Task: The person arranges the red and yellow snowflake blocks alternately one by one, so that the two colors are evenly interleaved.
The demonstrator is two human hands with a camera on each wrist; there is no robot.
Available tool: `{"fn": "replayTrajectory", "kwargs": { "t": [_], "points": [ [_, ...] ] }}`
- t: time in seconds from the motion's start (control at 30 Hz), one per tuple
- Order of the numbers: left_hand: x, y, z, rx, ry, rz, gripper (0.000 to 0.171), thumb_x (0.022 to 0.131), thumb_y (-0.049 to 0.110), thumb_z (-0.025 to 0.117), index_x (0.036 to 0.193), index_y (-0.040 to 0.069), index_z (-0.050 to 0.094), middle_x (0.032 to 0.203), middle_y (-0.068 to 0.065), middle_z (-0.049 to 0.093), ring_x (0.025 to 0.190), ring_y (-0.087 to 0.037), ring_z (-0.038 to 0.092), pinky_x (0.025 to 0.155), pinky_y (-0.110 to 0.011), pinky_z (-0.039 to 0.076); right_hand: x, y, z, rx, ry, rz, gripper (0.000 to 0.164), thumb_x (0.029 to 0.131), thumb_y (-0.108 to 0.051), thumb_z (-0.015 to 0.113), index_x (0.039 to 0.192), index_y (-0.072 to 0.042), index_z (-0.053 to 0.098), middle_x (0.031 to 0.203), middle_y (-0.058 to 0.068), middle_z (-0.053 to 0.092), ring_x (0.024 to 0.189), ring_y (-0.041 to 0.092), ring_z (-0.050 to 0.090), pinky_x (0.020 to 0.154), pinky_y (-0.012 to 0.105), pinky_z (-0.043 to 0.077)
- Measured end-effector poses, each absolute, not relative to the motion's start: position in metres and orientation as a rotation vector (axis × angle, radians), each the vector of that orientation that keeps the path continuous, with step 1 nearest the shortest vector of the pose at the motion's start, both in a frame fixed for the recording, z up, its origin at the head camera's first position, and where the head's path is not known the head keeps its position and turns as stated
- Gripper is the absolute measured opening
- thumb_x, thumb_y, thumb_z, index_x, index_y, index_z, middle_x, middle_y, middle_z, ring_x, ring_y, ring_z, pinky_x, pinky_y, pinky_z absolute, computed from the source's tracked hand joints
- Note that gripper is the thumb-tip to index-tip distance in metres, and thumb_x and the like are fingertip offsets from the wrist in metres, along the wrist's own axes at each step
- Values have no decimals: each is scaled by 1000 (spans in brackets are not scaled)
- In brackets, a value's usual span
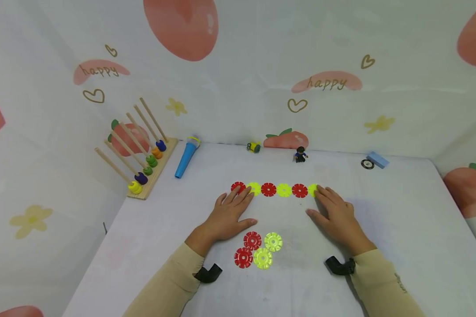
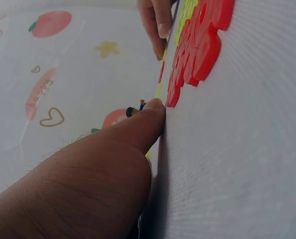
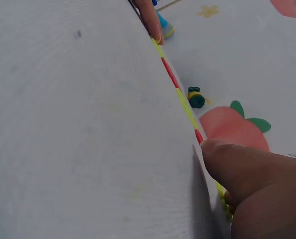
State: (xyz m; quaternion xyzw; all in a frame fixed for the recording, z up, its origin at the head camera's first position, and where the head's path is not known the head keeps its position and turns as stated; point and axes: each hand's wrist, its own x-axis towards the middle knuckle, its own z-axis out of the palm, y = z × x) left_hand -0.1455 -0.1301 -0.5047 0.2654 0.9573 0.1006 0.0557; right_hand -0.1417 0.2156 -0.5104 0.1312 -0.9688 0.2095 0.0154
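A straight row of flower-shaped plastic discs alternates red and yellow across the white table. My left hand (image 1: 229,219) lies with straight fingers over the row's left end, fingertips on a red disc (image 1: 238,186) and the yellow disc (image 1: 255,188) beside it. At the opposite end, the fingertips of my right hand (image 1: 338,218) rest on a yellow disc (image 1: 312,189), partly covering it. Between the hands show a red disc (image 1: 268,189), a yellow disc (image 1: 284,190) and another red disc (image 1: 299,190). Both thumbs point inward, below the row.
Nearer me lie two loose red discs (image 1: 243,258) and two yellow discs (image 1: 263,258). A wooden peg rack (image 1: 152,176) with coloured beads and a blue toy microphone (image 1: 187,159) stand at left. Along the back are a yellow-green toy (image 1: 254,147), a toy figure (image 1: 300,155), a blue block (image 1: 377,160) and a small wheel (image 1: 367,164).
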Motion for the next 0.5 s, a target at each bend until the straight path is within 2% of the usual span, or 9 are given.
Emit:
{"fn": "replayTrajectory", "kwargs": {
  "t": [0.5],
  "points": [
    [-146, -131, -505, 817, 2912, 310, 85, 88, 69, 42, 155, 24, 15, 159, 4, 9, 144, -23, -2, 108, -57, 8, -140, 215, -508, 424, -3011, 683, 77, 88, -60, 55, 142, -5, 45, 152, 12, 31, 140, 33, 18, 92, 65, 23]
  ]
}}
